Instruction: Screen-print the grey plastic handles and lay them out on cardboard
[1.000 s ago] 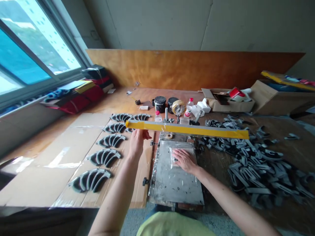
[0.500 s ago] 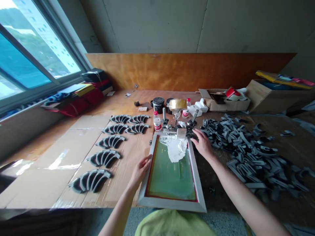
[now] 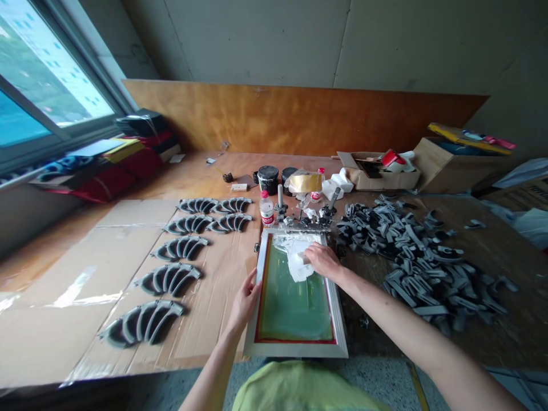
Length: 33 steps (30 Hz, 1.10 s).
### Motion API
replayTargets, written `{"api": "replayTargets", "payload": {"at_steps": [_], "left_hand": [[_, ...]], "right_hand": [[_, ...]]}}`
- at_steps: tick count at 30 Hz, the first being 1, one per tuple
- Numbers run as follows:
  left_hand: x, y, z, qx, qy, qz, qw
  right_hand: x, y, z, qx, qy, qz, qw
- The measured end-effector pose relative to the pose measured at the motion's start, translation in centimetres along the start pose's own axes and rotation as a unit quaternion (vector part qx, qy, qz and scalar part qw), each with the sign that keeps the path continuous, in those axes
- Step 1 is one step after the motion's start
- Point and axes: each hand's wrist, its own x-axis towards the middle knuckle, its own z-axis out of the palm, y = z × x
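My right hand (image 3: 323, 260) is closed on a small scraper (image 3: 305, 258), mostly hidden by my fingers, at the white paste (image 3: 296, 269) near the far end of the green screen (image 3: 289, 314). The frame (image 3: 299, 349) around that screen lies straight in front of me, and my right wrist crosses above its right side. My left hand (image 3: 245, 297) touches the frame's left side; whether the fingers grip underneath, I cannot tell. Curved grey parts (image 3: 180, 249) rest on cardboard (image 3: 122, 240) to my left.
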Motion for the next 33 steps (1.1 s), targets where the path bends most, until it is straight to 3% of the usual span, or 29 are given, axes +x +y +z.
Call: {"api": "replayTargets", "payload": {"at_steps": [4,8,13,16,18,21,24,27,30,33], "left_hand": [[-0.1,0.1,0.2,-0.011,0.005,-0.001,1.000],[-0.3,0.3,0.3,-0.015,0.012,0.001,1.000],[-0.3,0.6,0.3,-0.020,0.029,0.005,0.999],[-0.3,0.7,0.4,-0.030,0.034,0.004,0.999],[-0.2,0.6,0.5,-0.040,0.034,0.003,0.999],[-0.3,1.0,0.3,-0.052,0.033,-0.012,0.998],[-1.1,3.1,-0.6,-0.074,0.017,-0.027,0.997],[-2.1,7.0,-2.1,-0.116,-0.013,-0.036,0.992],[-1.8,11.2,-3.2,-0.119,-0.005,0.005,0.993],[0.1,14.5,-3.2,-0.178,0.019,0.099,0.979]], "right_hand": [[-2.9,-0.1,-1.4,0.019,-0.030,-0.088,0.995],[-2.1,1.1,-2.9,0.040,-0.077,-0.103,0.991],[-1.3,-0.1,-1.1,0.023,0.012,-0.049,0.998],[-3.0,-0.9,0.0,0.010,0.017,-0.087,0.996],[-3.2,-0.6,-0.3,0.032,0.005,-0.102,0.994],[-0.7,0.4,-2.0,0.067,0.019,-0.053,0.996],[3.4,1.5,-4.1,0.046,0.026,0.031,0.998],[5.4,3.3,-5.8,0.009,0.066,0.099,0.993],[3.8,6.1,-6.2,0.024,0.174,0.178,0.968],[0.1,7.8,-4.0,0.062,0.195,0.229,0.952]]}}
